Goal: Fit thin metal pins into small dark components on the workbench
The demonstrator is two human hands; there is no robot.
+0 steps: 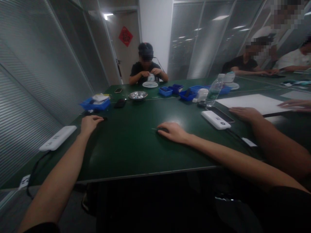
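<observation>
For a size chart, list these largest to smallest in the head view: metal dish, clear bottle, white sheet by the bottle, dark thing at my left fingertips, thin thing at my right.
1. White sheet
2. Clear bottle
3. Metal dish
4. Dark thing and thin thing: both tiny, too alike to rank

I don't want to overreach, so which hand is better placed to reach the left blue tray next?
Probably your left hand: it's just short of the blue tray, though its fingertips pinch a small dark object. Your right hand is farther off, with a thin object at its fingertips.
</observation>
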